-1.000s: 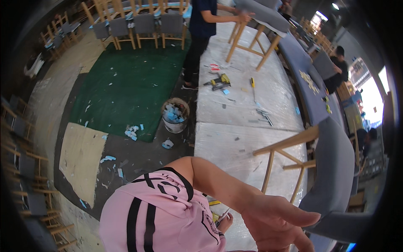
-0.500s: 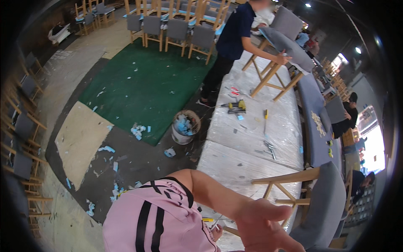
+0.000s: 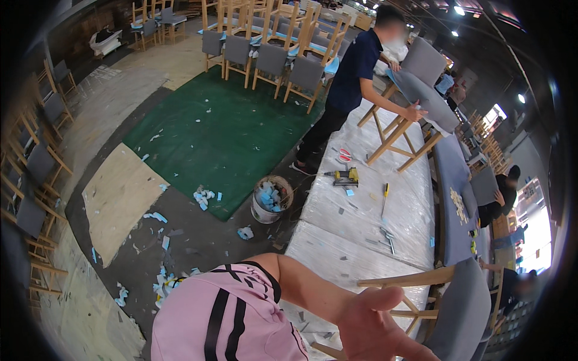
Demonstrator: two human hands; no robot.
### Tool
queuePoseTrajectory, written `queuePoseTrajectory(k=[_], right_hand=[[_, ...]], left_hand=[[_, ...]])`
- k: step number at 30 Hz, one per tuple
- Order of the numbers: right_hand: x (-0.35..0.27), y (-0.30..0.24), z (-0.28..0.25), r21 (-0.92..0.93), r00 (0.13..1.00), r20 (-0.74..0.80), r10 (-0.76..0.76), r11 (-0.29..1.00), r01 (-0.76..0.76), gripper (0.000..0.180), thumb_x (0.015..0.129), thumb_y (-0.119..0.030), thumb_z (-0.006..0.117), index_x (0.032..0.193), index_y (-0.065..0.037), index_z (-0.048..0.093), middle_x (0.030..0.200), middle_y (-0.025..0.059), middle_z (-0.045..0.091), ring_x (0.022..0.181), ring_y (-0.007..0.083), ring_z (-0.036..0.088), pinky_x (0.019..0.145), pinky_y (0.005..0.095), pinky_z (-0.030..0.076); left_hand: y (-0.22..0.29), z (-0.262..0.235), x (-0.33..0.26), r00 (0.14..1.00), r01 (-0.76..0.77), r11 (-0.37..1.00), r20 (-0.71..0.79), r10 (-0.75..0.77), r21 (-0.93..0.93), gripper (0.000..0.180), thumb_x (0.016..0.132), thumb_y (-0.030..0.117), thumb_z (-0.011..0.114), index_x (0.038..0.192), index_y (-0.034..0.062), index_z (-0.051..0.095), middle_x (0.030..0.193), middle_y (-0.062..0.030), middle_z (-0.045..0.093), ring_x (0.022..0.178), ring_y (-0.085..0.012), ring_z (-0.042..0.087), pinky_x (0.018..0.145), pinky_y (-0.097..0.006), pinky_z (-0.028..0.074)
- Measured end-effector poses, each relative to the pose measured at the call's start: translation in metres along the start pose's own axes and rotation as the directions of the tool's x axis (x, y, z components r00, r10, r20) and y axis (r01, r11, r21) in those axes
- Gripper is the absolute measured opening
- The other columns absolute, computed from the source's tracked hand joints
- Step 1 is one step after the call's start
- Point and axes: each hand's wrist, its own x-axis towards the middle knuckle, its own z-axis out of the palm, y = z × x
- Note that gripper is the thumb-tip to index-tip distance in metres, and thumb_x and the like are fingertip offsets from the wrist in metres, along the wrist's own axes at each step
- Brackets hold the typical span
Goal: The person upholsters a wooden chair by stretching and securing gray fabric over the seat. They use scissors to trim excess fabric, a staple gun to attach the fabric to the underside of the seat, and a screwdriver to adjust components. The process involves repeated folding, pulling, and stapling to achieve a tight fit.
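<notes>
My left hand [image 3: 374,322] reaches across from the lower left out of a pink short sleeve. Its thumb stands apart from the stretched fingers, and I see nothing held in it. Just beyond it a grey upholstered chair [image 3: 465,304] lies tipped over at the table's near right, wooden legs pointing left. One leg end shows below my forearm. Whether my fingertips touch the chair is hard to make out. My right hand is out of view. The table [image 3: 349,240] is covered with clear plastic film.
A yellow nail gun [image 3: 345,176], red-handled scissors [image 3: 344,155], a yellow-handled tool [image 3: 385,195] and a metal tool [image 3: 388,239] lie on the table. A co-worker [image 3: 352,78] grips another grey chair [image 3: 421,96]. A scrap bucket [image 3: 270,204] stands left, with foam scraps [image 3: 205,196] around.
The view has shifted, so the room appears lower. A hand with a thin tool, seen below my forearm near the shirt before, no longer shows. My left hand stays stretched out.
</notes>
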Motion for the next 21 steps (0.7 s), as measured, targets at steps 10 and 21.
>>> queuePoseTrajectory(k=[10,21], right_hand=[[0.01,-0.006,-0.004,-0.031,1.0,0.027,-0.004,1.0,0.005,0.036,0.091,-0.017,0.074,0.12,0.0,0.063,0.092,0.0123,0.072,0.074,0.0195,0.068,0.064,0.032,0.056],[0.002,0.002,-0.018,0.03,0.999,-0.038,0.009,1.0,-0.008,0.036,0.091,-0.019,0.074,0.12,0.0,0.064,0.093,0.0121,0.072,0.076,0.0191,0.068,0.065,0.0318,0.055]], left_hand=[[-0.005,-0.012,0.003,0.992,-0.091,0.995,0.087,0.088,0.035,0.129,0.087,0.09,0.037,0.159,-0.0055,-0.011,0.162,-0.0329,0.008,0.145,-0.0453,0.036,0.122,-0.054,0.029],[-0.013,-0.03,-0.003,0.999,0.031,0.998,0.042,-0.033,0.058,0.141,0.08,0.094,0.044,0.158,-0.0081,-0.016,0.169,-0.0263,-0.014,0.15,-0.0482,0.029,0.125,-0.062,0.019]])
